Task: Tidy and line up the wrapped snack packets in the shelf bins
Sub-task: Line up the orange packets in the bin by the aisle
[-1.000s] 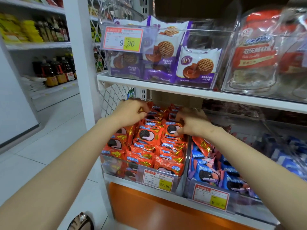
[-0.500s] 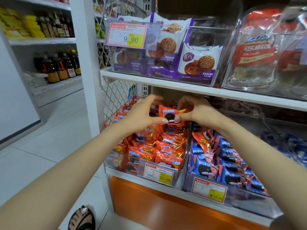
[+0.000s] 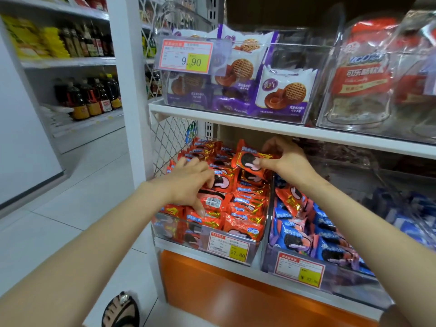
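Right hand (image 3: 286,161) pinches one orange foil-wrapped cookie packet (image 3: 251,161) by its edge, lifted over the back of the clear plastic shelf bin (image 3: 169,230). Left hand (image 3: 186,182) lies spread on the orange packet rows (image 3: 245,204), gripping nothing. Risk: the thin pinch slips and the packet drops into the neighbouring blue-packet bin (image 3: 349,279), where an orange stray (image 3: 290,199) already lies.

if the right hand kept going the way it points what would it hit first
Probably the orange packets at the back of the bin: the right hand, pinching one packet, points left over them. Depth is unclear; it might pass just above.
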